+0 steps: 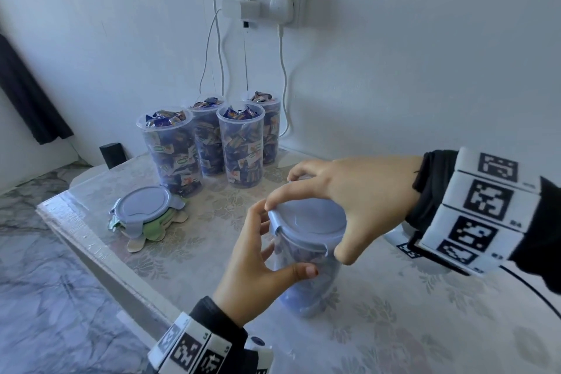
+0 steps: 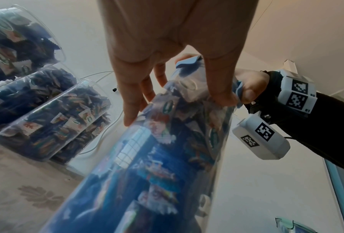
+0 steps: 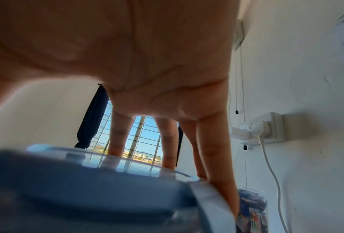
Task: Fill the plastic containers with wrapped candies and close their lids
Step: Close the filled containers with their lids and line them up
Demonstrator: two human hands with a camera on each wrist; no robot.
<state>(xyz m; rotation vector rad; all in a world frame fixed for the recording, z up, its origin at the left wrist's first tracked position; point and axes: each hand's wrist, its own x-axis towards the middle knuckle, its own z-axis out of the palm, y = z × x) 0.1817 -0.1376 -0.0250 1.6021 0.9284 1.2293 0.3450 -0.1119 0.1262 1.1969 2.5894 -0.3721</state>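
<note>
Container braced upright by curled left hand; lid clasped from above by right hand, seating clips.

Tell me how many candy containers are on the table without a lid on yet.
4, clustered at the table's far edge by the wall: front-left, back-left, front-right, back-right. A fifth, in the hands, has its lid on. None seems hidden.

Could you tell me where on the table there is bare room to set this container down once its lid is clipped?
Free: the tablecloth in front of the right hand, and the strip between the lid stack and the held container. Crowded: the far edge, where four open containers cluster by the wall.
</note>
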